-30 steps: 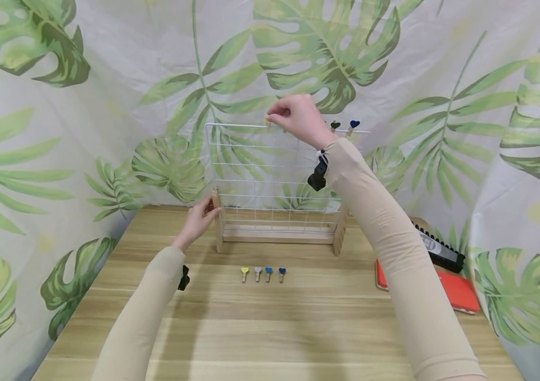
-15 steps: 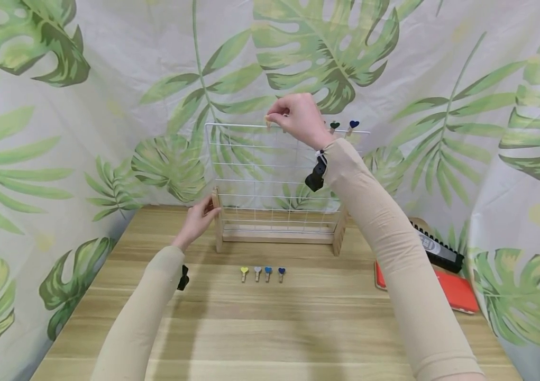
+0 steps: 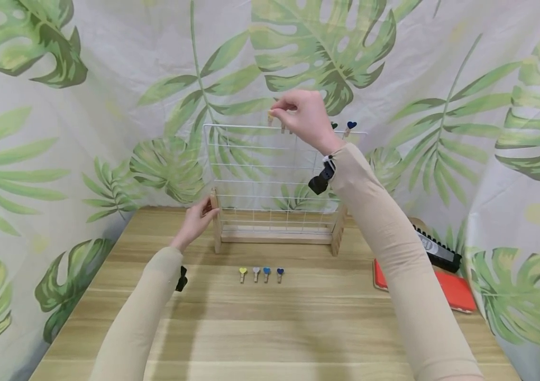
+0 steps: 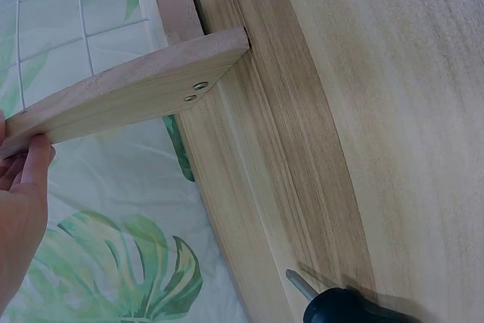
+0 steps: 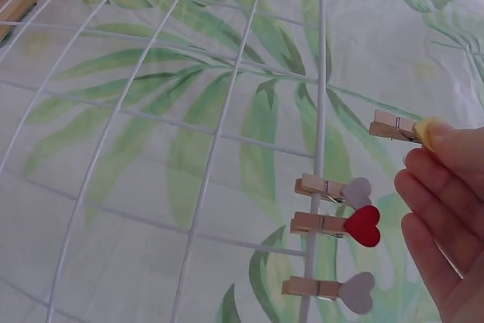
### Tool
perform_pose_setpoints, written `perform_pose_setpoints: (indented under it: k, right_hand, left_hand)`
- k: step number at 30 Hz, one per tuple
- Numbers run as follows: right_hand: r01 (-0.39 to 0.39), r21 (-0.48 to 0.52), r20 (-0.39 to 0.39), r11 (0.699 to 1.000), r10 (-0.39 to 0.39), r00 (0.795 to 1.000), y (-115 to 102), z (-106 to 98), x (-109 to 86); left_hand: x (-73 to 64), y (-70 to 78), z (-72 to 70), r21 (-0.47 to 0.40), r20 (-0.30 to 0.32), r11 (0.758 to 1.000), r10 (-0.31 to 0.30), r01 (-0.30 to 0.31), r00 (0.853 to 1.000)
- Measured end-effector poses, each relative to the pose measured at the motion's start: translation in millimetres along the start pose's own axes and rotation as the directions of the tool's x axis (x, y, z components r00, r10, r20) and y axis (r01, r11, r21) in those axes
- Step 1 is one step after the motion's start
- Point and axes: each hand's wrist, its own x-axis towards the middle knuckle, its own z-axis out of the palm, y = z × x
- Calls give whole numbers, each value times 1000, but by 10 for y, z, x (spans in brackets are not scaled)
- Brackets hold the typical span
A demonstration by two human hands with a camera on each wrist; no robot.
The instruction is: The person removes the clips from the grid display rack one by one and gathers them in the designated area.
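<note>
Thumb and fingers of my right hand (image 3: 305, 114) pinch a small wooden clothespin (image 5: 395, 126) by its yellow heart. In the right wrist view, it is apart from the top bar of the white wire grid (image 5: 321, 96). Clipped along that bar are a red-heart clothespin (image 5: 363, 226) and two with pale grey hearts, one being the upper clothespin (image 5: 321, 187). A navy-heart clothespin (image 3: 351, 125) and a dark green one, partly covered by my right hand, also sit on the bar. My left hand (image 3: 195, 221) grips the wooden side post (image 4: 128, 85) of the grid's stand.
Several clothespins lie in a row on the wooden table, from a yellow-heart one (image 3: 243, 274) to a navy one (image 3: 280, 275). A red flat case (image 3: 455, 291) and a black ridged object (image 3: 438, 251) are at right. A dark handle (image 4: 352, 308) with a metal tip shows in the left wrist view.
My right hand has lifted the yellow-heart clothespin up off the grid's top bar. My left hand has stayed on the post. The head view has shifted slightly.
</note>
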Motion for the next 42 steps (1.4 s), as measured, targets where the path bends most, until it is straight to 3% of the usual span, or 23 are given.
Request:
perform_pose_setpoints:
  k: [9,17,25,33,37,42]
  right_hand:
    - [13,31,-54,999,-11,998,21,-60,-223]
    - [13,73,-43,997,-10,999,72,-54,-597]
    - [22,90,28,996,-24,999,229,89,-1071]
    - [-29,102,146,994,14,989,488,442,-1558]
    - [-92,116,228,989,64,972,589,642,-1793]
    - [-200,131,339,971,146,930,732,913,-2075]
  left_hand:
    - [31,-20,-23,6,-2,1000,-14,14,1000]
    - [42,-25,-26,3,-5,1000,-14,15,1000]
    - [10,15,-5,8,-5,1000,-21,21,1000]
    - [-10,12,0,15,1,999,-29,29,1000]
    - [-16,15,-3,15,5,999,-33,33,999]
    - [-11,11,2,15,4,999,-33,33,999]
